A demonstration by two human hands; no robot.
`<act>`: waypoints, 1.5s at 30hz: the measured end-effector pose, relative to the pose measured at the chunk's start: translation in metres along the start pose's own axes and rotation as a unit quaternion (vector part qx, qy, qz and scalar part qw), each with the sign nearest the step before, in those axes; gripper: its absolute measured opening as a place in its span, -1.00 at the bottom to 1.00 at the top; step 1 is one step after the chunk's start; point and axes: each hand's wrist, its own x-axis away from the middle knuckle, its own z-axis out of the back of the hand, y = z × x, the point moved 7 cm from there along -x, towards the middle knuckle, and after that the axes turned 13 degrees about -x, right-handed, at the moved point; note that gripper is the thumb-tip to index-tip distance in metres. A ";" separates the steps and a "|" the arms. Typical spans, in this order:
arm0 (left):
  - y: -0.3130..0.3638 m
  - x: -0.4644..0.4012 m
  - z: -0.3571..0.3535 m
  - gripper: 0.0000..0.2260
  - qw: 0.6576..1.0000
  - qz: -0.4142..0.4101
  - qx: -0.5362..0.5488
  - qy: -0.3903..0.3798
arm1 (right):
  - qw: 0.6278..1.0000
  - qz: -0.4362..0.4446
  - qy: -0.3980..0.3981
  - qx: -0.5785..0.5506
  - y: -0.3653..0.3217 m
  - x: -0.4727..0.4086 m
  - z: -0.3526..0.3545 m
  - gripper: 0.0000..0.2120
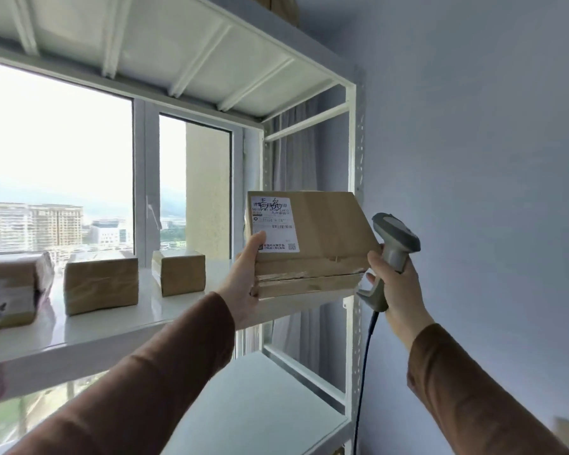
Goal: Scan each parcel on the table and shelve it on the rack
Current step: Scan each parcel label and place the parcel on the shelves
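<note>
My left hand grips the left end of a brown cardboard parcel with a white shipping label on top. The parcel is tilted, and its lower edge is at the right end of the white rack's middle shelf. My right hand is closed around the handle of a grey barcode scanner, and its fingertips touch the parcel's right end. The scanner's black cable hangs down below my right hand. Both arms wear brown sleeves.
Three taped brown parcels stand on the same shelf: one at the far left, one in the middle, one smaller. A lower shelf sits below. The rack's upright post stands by the blue wall. A window lies behind.
</note>
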 end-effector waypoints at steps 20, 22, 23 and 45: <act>-0.055 -0.169 0.078 -0.23 0.965 0.026 -0.227 0.126 | 0.972 -0.222 -0.070 0.002 0.145 -0.190 -0.085 -0.66; -0.060 -0.180 0.084 -0.39 0.962 0.027 -0.229 0.143 | 0.972 -0.223 -0.073 0.013 0.164 -0.205 -0.088 -0.47; -0.063 -0.184 0.087 -0.43 0.961 0.027 -0.231 0.152 | 0.973 -0.220 -0.074 0.015 0.175 -0.214 -0.088 -0.49; -0.051 -0.188 0.095 -0.03 0.913 -0.016 -0.321 0.252 | 0.987 -0.135 -0.063 0.059 0.158 -0.211 -0.096 -0.64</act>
